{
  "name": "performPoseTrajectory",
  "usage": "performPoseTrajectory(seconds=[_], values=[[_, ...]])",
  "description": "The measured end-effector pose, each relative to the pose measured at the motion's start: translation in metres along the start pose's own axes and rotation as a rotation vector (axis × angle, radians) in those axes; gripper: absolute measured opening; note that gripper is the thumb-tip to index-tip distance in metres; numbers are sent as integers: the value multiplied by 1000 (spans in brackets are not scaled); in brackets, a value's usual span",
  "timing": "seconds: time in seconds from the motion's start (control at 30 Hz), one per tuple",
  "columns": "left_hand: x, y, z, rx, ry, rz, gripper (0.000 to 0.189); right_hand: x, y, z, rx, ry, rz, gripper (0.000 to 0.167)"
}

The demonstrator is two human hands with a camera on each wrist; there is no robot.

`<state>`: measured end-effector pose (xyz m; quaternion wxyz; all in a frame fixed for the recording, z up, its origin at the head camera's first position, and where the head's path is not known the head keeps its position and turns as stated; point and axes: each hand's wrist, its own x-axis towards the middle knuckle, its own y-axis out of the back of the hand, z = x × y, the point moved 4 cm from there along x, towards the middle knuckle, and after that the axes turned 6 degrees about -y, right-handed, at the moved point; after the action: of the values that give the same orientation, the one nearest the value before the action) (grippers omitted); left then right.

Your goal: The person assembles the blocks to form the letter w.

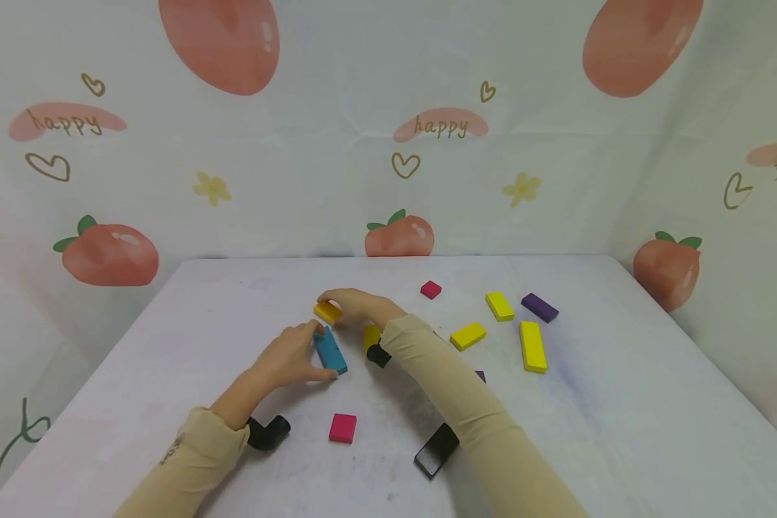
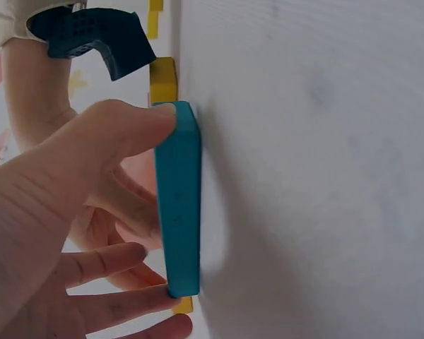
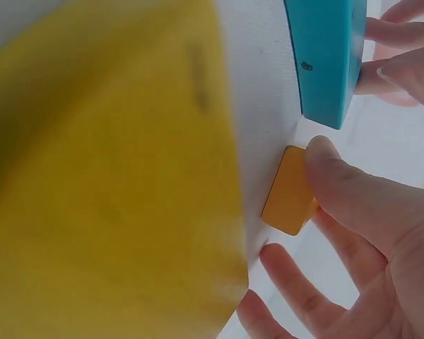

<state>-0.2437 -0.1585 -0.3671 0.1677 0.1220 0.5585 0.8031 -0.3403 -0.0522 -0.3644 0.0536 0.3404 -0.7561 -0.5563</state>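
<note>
My left hand (image 1: 291,356) holds a blue rectangular block (image 1: 330,351) lengthwise. In the left wrist view its thumb lies on one end of the blue block (image 2: 178,205) and a fingertip touches the other end. Just beyond, my right hand (image 1: 356,306) pinches a small orange-yellow block (image 1: 327,312). The right wrist view shows the thumb on one face of the orange-yellow block (image 3: 290,191), with other fingers partly hidden behind it. The two held blocks are close together but apart. A yellow block (image 1: 371,335) sits beneath the right wrist, partly hidden.
Toward the right lie several yellow blocks (image 1: 533,347) and a purple block (image 1: 540,307). One red block (image 1: 431,290) is at the back, another red block (image 1: 342,428) nearer the front. A black block (image 1: 437,451) lies beside the right sleeve, which partly covers another purple piece (image 1: 480,376).
</note>
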Motion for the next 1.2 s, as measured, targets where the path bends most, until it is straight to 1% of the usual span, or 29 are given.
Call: performPoseTrajectory(seconds=[0.17,0.33,0.47,0.6,0.7,1.0,1.2], values=[[-1,2,1,16,6,-26,74,0,-1,0,3,-11,-6,53],[-4,7,3,28,0,-15,71,0,0,0,8,-7,-9,53],[-7,11,7,56,-44,7,62,-1,1,0,8,4,-4,54],[-8,8,9,91,-67,7,57,-1,1,0,2,18,-7,55],[-7,6,8,99,-62,2,56,-1,1,0,-2,28,-14,56],[-7,5,8,78,-37,9,55,3,1,4,-11,38,-44,59],[-8,5,8,59,-13,0,53,5,1,4,-21,54,-18,57]])
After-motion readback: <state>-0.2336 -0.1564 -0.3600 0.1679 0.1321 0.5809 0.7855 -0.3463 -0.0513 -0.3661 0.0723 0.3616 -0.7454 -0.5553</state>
